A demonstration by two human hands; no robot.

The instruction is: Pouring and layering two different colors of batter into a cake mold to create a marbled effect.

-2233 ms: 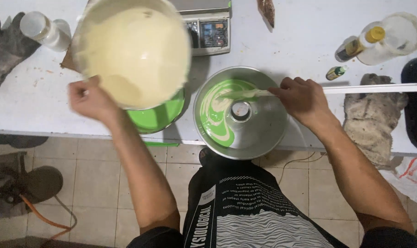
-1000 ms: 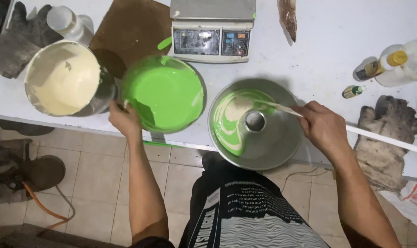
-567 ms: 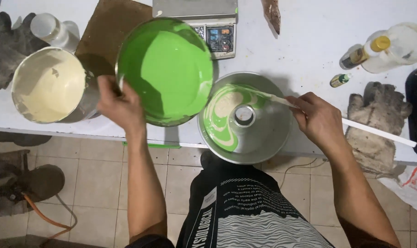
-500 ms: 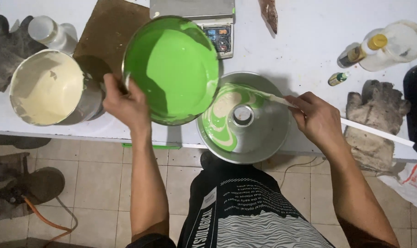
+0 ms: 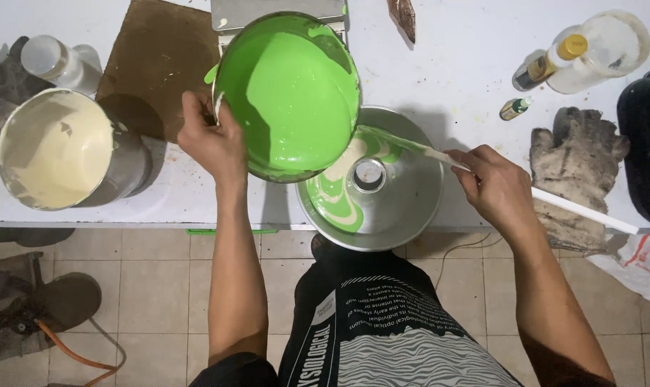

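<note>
Green batter over the tube pan

From my head camera: my left hand [image 5: 212, 143] is clamped on the rim of the green batter bowl [image 5: 289, 93], tilted above the tube pan [image 5: 403, 208] so its lip overhangs the swirled batter. My right hand [image 5: 498, 188] is closed around the white spatula [image 5: 554, 204], blade at the pan's rim. The cream batter bowl [image 5: 56, 149] sits well apart on the white table [image 5: 454, 64].
</note>
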